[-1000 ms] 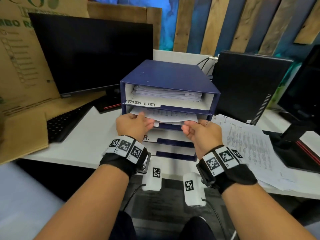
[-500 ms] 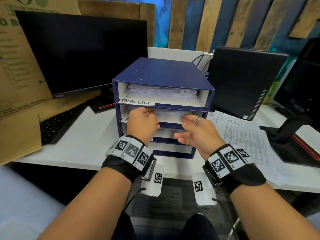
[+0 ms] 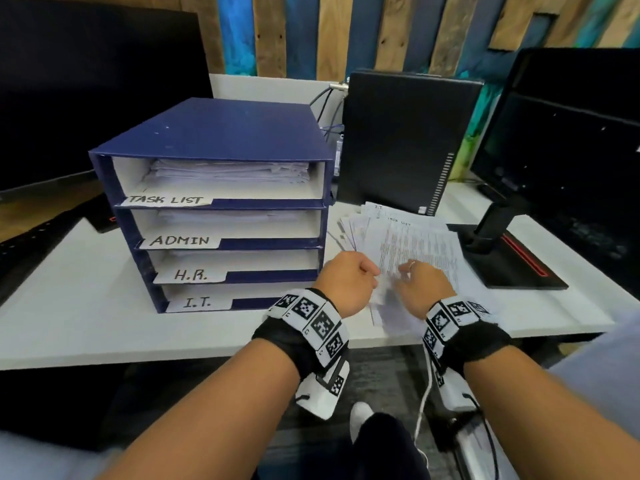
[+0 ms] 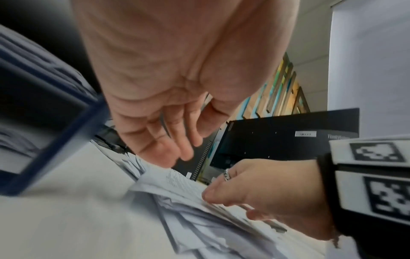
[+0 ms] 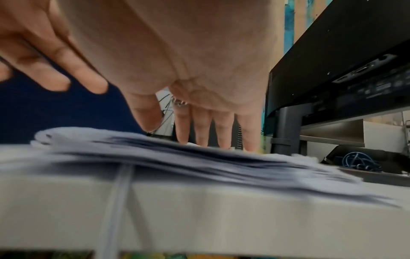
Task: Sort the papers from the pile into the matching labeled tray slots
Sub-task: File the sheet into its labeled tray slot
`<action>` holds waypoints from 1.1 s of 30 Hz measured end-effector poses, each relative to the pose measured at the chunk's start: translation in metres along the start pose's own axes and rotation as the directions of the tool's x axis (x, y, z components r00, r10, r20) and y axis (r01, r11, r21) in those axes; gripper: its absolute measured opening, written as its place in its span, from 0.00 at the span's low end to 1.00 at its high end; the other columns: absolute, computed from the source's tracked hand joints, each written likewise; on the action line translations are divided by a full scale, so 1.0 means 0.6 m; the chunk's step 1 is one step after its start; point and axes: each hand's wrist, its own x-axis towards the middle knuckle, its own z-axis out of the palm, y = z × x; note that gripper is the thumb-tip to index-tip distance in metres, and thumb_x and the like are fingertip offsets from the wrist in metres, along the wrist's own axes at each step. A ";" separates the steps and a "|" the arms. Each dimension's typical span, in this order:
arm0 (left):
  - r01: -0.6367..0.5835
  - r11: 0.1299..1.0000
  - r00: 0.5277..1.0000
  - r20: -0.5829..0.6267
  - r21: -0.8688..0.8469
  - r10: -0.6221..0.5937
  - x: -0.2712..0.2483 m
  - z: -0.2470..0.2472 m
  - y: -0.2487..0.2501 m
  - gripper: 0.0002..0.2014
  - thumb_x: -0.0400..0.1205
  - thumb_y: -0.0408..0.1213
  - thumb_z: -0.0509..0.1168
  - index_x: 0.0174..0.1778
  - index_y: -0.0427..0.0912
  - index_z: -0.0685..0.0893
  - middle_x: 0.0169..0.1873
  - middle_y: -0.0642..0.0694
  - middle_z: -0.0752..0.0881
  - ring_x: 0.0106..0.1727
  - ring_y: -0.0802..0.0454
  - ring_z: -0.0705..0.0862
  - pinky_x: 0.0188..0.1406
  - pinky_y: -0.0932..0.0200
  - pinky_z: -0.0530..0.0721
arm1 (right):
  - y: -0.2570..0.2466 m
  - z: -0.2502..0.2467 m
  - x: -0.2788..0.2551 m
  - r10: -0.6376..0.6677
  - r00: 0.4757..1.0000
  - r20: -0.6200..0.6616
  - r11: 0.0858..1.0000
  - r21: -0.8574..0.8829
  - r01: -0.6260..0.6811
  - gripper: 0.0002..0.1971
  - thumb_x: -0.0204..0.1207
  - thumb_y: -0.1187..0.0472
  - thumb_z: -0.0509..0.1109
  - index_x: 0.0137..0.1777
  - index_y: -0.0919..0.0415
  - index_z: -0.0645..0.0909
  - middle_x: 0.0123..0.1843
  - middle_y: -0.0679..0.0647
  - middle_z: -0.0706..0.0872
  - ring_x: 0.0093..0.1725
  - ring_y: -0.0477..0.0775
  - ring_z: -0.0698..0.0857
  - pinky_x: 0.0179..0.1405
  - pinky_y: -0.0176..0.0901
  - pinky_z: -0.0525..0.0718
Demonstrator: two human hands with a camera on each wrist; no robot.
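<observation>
The pile of papers (image 3: 412, 258) lies fanned on the white tabletop (image 3: 86, 327), just right of the blue tray unit (image 3: 221, 133) and near the front edge. Its top sheet carries dense print under a heading that reads like "TASK LIST".

A second ago we were pushing a sheet into the second slot from the top with both hands. Now that slot, labelled ADMIN (image 3: 180, 241), shows its papers settled inside, and we have come away from the trays and back to the pile. That sheet counts as filed; we judge the step in hand to be picking the next one.

Our right hand (image 3: 424, 282) rests its straight fingers (image 5: 221, 129) on the top of the pile, and the thumb seems to work at the near edge of the sheets; we see no firm grip on any paper. Our left hand (image 3: 346, 282) hovers just beside it over the pile's left edge, fingers loosely curled and holding nothing.

The TASK LIST slot (image 3: 166, 199) at the top is well stacked, H.R. (image 3: 190, 274) holds a little paper, and what I.T. (image 3: 197, 302) holds we cannot tell.

Further out stand a black computer case (image 3: 405, 140) behind the pile and a monitor on its stand (image 3: 512, 251) to the right.
</observation>
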 end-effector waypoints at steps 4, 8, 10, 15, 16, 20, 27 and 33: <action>0.020 0.966 0.999 0.038 0.258 -0.030 0.046 0.029 0.000 0.21 0.86 0.35 0.58 0.76 0.40 0.74 0.73 0.42 0.77 0.73 0.41 0.76 0.73 0.53 0.74 | 0.046 -0.002 -0.002 0.002 0.997 0.075 0.985 -0.171 0.011 0.16 0.82 0.53 0.65 0.64 0.56 0.85 0.62 0.57 0.89 0.60 0.62 0.86 0.65 0.56 0.84; 0.110 0.913 0.990 0.038 0.394 -0.135 0.087 0.047 0.013 0.14 0.88 0.35 0.56 0.67 0.35 0.77 0.66 0.39 0.80 0.70 0.39 0.77 0.69 0.54 0.74 | 0.078 -0.021 0.002 -0.003 0.999 -0.042 0.991 -0.136 -0.003 0.18 0.79 0.50 0.71 0.68 0.53 0.84 0.64 0.54 0.89 0.62 0.59 0.86 0.66 0.55 0.83; 0.151 0.910 0.982 0.045 0.386 -0.182 0.102 0.058 0.011 0.08 0.87 0.36 0.57 0.43 0.39 0.76 0.47 0.45 0.80 0.61 0.43 0.81 0.55 0.58 0.77 | 0.091 -0.030 0.005 0.058 0.998 0.017 0.989 -0.137 -0.055 0.23 0.76 0.46 0.75 0.69 0.52 0.82 0.66 0.54 0.86 0.64 0.60 0.85 0.67 0.54 0.82; 0.260 0.902 0.959 0.014 0.346 -0.282 0.138 0.065 0.008 0.16 0.87 0.35 0.59 0.69 0.33 0.74 0.66 0.39 0.79 0.66 0.42 0.80 0.58 0.56 0.81 | 0.106 -0.045 0.007 0.046 0.987 0.154 0.993 -0.117 -0.027 0.27 0.71 0.44 0.80 0.68 0.49 0.81 0.67 0.51 0.85 0.63 0.55 0.85 0.61 0.44 0.82; 0.296 0.900 0.951 -0.006 0.321 -0.310 0.142 0.063 0.005 0.22 0.87 0.35 0.60 0.76 0.32 0.68 0.70 0.37 0.77 0.69 0.41 0.79 0.64 0.54 0.80 | 0.107 -0.046 0.006 0.025 0.985 0.172 0.993 -0.116 -0.005 0.27 0.70 0.44 0.81 0.68 0.48 0.81 0.67 0.50 0.85 0.63 0.54 0.85 0.61 0.43 0.81; 0.334 0.906 0.942 -0.134 0.261 -0.309 0.153 0.058 -0.012 0.25 0.84 0.33 0.64 0.76 0.31 0.67 0.64 0.34 0.80 0.64 0.39 0.81 0.62 0.51 0.78 | 0.111 -0.055 0.001 -0.037 0.975 0.219 0.996 -0.076 0.055 0.27 0.66 0.47 0.85 0.64 0.46 0.83 0.62 0.45 0.80 0.61 0.50 0.82 0.62 0.39 0.78; 0.200 0.894 0.977 -0.007 0.401 -0.215 0.164 0.052 -0.039 0.07 0.81 0.34 0.69 0.52 0.40 0.81 0.39 0.46 0.80 0.43 0.48 0.79 0.43 0.61 0.76 | 0.138 -0.068 0.023 0.090 0.995 0.044 0.996 0.007 -0.090 0.35 0.70 0.50 0.83 0.75 0.56 0.76 0.75 0.55 0.78 0.71 0.59 0.80 0.70 0.52 0.81; 0.162 0.873 0.974 0.069 0.460 -0.217 0.179 0.046 -0.034 0.22 0.80 0.39 0.72 0.68 0.35 0.79 0.62 0.40 0.84 0.62 0.42 0.84 0.62 0.55 0.83 | 0.146 -0.075 0.034 0.131 0.975 0.178 0.977 -0.190 -0.097 0.35 0.68 0.44 0.83 0.71 0.59 0.77 0.62 0.52 0.85 0.51 0.51 0.83 0.49 0.40 0.82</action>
